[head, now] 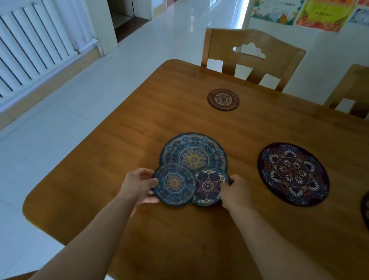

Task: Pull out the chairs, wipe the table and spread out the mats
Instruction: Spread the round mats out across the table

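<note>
Three mats overlap near my table (161, 246) edge: left hand (139, 185) pinches the small blue mat (174, 183), right hand (235, 192) pinches the red mat (208, 186), both atop the large blue mat (194, 152), apparently to separate them.

On the desk (161, 246), two small mats are held side by side at the fingers (146, 175), overlapping a larger mat (195, 151) just beyond. A coaster (223, 99) lies farther ahead; three mats (293, 174) are spread to the right. Two chairs (251, 55) are set behind the far edge.
</note>
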`<state>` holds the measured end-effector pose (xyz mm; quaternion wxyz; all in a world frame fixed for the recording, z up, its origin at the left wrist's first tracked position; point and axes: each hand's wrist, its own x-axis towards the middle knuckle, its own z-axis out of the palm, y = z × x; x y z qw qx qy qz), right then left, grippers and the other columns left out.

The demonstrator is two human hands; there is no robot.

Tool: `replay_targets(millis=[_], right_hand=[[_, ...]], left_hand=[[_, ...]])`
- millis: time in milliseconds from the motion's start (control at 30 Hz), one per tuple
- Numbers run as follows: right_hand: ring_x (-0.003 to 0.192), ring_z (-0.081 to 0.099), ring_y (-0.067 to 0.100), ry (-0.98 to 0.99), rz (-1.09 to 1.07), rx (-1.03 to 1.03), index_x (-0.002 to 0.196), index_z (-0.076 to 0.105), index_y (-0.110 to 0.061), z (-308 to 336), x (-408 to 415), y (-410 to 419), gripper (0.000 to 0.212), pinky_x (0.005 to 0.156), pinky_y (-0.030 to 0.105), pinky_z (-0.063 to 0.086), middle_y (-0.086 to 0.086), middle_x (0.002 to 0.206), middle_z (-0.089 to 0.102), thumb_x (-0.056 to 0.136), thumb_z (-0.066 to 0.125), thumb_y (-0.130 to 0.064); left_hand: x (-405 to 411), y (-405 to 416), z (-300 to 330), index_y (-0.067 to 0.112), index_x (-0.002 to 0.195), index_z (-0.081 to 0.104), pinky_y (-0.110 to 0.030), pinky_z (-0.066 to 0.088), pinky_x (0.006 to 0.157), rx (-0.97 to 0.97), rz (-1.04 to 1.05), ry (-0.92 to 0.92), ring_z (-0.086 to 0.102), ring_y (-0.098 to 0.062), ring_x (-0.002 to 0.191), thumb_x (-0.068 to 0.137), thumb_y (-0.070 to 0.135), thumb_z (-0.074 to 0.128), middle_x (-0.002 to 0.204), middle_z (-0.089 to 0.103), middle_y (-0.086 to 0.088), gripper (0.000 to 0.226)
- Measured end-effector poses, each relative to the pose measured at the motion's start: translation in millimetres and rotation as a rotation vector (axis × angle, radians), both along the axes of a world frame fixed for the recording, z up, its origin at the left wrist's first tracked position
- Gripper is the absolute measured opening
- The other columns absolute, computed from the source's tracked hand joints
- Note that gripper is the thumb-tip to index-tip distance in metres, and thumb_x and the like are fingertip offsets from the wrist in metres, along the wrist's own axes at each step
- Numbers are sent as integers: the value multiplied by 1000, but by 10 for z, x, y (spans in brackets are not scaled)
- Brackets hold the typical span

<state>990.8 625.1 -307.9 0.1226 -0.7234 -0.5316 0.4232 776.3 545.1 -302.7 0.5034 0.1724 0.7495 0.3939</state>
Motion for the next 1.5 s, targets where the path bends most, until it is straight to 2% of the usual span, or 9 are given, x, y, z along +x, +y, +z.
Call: replay_targets(millis=[233,400,667,900,1033,1167,1267,1367,1500], right_hand=[[77,60,21,-108,34,39,99,53,-21,198,419,-205,6,69,39,53,1,91,59,101,48,-25],[73,60,20,-24,43,32,106,52,-18,220,582,-383,6,72,43,56,-3,86,54,101,49,-20],[73,63,26,-19,41,6,104,51,-16,267,714,-566,4,58,35,54,4,95,55,101,50,-18],[59,57,19,4,33,-3,115,54,-13,276,765,-636,15,39,20,38,4,106,54,102,49,-19],[52,56,18,27,12,-19,119,56,-12,263,787,-695,20,38,20,37,6,107,58,101,50,-18],[52,56,17,37,11,-42,121,55,-12,239,854,-762,22,37,20,36,7,107,60,101,51,-20],[51,57,16,43,-6,-64,125,54,-15,226,1003,-820,25,38,21,37,5,106,61,101,50,-22],[48,55,16,61,-46,-103,125,53,-15,209,1300,-923,24,36,23,35,7,91,61,102,46,-20],[48,54,15,50,-105,-138,126,53,-13,140,1918,-1195,26,33,20,34,8,94,63,103,44,-19]], left_hand=[[-150,-440,29,5,107,66,-32,62,64,-90,-333,287,70,-23,81,88,4,68,105,67,-15,19],[-228,-669,12,2,106,68,-32,62,65,-137,-395,395,72,-24,71,84,2,72,101,69,-17,21],[-184,-804,-26,1,88,64,-38,62,65,-237,-413,381,73,-26,64,82,-2,73,85,68,-19,12],[-136,-923,-44,-4,105,60,-33,61,60,-259,-404,352,73,-26,63,82,-1,75,93,66,-21,28],[-125,-930,-59,0,111,63,-27,59,58,-253,-362,446,73,-20,65,84,5,74,99,68,-17,30],[-48,-974,-28,7,97,63,-39,62,72,-257,-305,567,71,-23,70,83,10,73,89,70,-12,17],[90,-1011,30,14,110,52,-38,52,79,-319,-339,766,61,-28,95,83,22,74,113,57,-8,36],[372,-978,99,14,119,46,-37,43,77,-222,-312,817,56,-32,104,84,25,73,120,46,-9,46],[995,-783,124,14,110,56,-40,51,78,-9,-368,643,62,-26,95,87,27,70,106,62,-6,30]])
